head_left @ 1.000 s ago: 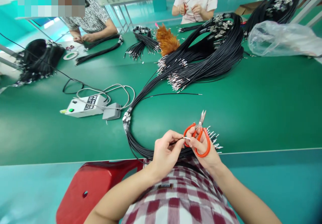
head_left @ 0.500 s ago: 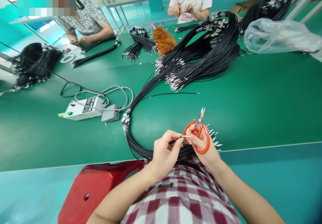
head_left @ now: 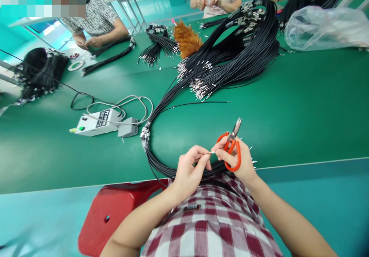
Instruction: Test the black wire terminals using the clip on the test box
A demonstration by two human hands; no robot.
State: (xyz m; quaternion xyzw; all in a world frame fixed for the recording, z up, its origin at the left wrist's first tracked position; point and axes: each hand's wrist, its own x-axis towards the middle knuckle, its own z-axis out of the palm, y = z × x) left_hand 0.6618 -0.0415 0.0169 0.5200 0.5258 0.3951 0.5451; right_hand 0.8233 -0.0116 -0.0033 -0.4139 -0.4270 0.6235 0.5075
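My left hand (head_left: 188,169) is closed in a pinch on a thin cable, close to its pale tip (head_left: 213,152). Thumb and forefinger of my right hand (head_left: 242,164) pinch at that same tip. Hooked in the right hand is a pair of scissors (head_left: 236,127) with orange handles, its nearly closed blades pointing up and away from the cable. Beneath both hands curves a bundle of black cables (head_left: 158,164) along the table's front edge, its metal ends partly hidden behind the right hand. White labels (head_left: 145,133) wrap the bundle at the left bend.
A large heap of black cables (head_left: 259,37) lies beyond, beside a brown fluffy duster (head_left: 187,39). At left stand a white switch box (head_left: 98,122) and a grey adapter (head_left: 127,127). A plastic bag (head_left: 325,28) rests at right. Two people work across the green table (head_left: 302,107); a red stool (head_left: 108,214) stands below.
The scissors have tilted to the right with my right hand, and their blades look closer together. Both hands still pinch the cable near its tip. The view has shifted slightly.
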